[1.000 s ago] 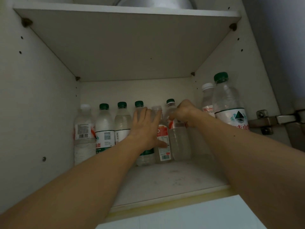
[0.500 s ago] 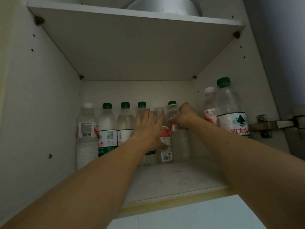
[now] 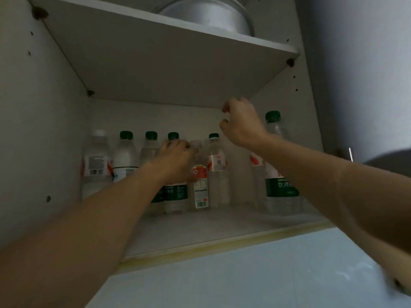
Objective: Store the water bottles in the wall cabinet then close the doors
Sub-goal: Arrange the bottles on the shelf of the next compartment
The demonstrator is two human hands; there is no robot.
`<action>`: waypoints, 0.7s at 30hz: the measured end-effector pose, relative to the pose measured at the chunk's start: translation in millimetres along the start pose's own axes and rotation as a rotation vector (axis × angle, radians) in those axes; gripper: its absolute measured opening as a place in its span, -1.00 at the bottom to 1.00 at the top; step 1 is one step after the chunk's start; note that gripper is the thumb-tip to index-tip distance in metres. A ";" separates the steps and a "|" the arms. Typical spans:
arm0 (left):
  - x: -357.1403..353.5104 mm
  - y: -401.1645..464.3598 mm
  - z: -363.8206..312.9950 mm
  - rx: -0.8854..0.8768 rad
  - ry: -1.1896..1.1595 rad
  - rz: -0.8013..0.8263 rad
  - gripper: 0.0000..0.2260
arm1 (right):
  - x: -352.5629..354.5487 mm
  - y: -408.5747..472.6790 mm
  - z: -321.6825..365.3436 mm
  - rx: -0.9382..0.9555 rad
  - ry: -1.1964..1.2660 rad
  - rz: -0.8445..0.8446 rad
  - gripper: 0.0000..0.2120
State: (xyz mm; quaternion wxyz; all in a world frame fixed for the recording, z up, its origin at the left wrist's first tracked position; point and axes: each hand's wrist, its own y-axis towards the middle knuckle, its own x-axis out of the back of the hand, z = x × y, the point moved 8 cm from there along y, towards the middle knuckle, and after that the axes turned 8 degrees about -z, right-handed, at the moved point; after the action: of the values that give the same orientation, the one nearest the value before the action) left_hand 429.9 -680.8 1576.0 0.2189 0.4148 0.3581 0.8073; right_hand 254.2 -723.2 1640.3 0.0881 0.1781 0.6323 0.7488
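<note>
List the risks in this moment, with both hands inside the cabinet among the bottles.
1. The left hand rests against the green-capped bottle and the red-labelled bottle in a tightly packed row; a nudge may topple one into its neighbours.
2. The right hand, loosely curled and holding nothing, hangs beside the tall green-capped bottle near the front edge; the forearm crosses in front of it and might knock it off the shelf.

Two bare forearms showing uncovered from wrist to frame edge, left hand point(image 3: 175, 160) and right hand point(image 3: 241, 123) wearing no gloves, rings or watch, a dark sleeve point(image 3: 388, 157) edge showing at the right upper arm
</note>
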 end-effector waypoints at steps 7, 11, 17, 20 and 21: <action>43.6 12.4 -34.1 -0.075 -0.230 -0.214 -0.32 | 51.7 -5.0 -40.2 -0.066 -0.274 0.076 -0.62; 52.3 11.3 -45.5 -0.126 -0.299 -0.244 -0.34 | 53.4 -10.0 -60.9 -0.182 -0.265 0.167 -0.58; 62.9 11.3 -47.8 -0.144 -0.378 -0.275 -0.34 | 64.8 -5.0 -63.4 -0.236 -0.195 0.142 -0.79; 65.6 10.4 -50.2 -0.146 -0.393 -0.263 -0.32 | 77.2 -2.7 -59.1 -0.252 -0.075 0.075 -0.74; 65.5 9.6 -51.7 -0.140 -0.409 -0.248 -0.30 | 80.0 -3.4 -55.3 -0.243 -0.028 0.070 -0.72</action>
State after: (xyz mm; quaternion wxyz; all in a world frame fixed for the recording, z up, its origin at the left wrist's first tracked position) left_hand 350.0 -665.0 1596.3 0.4124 0.5064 0.2976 0.6964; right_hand 159.3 -744.6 1641.9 0.0916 0.1985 0.5292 0.8198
